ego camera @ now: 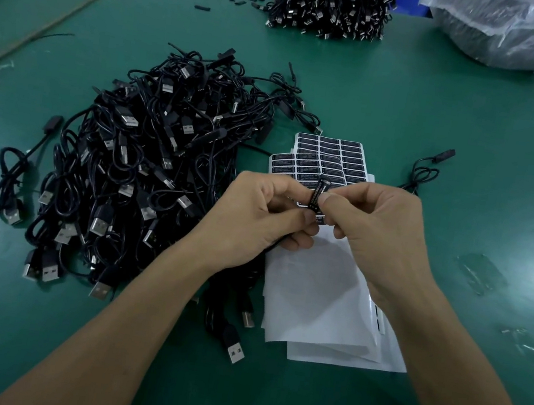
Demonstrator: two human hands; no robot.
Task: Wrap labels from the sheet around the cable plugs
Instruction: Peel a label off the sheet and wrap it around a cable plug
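**Both hands hold one plug above the label sheet**

At your far left, a large loose pile of black cables (146, 167) lies on the green desk (477, 129), with many silver USB ends showing. Its right edge reaches under your left forearm.

Your left hand (257, 214) has its fingers curled, and it pinches the lower end of a small black plug (318, 194) between thumb and fingers. A thin black cable seems to run down from under this palm.

The plug stands almost upright, a little tilted, exactly between your two hands. A black label (316, 198) with small white print lies along it; I cannot tell how far it goes around.

Your right hand (379, 229) pinches the plug from the right side with thumb and forefinger, the other fingers curled below.

Just behind the hands lies the label sheet (327, 157), with rows of black labels. Under your hands and wrists lie white backing sheets (320, 297), stacked unevenly. To the right of the sheet, one single cable (424, 172) lies apart on the desk.
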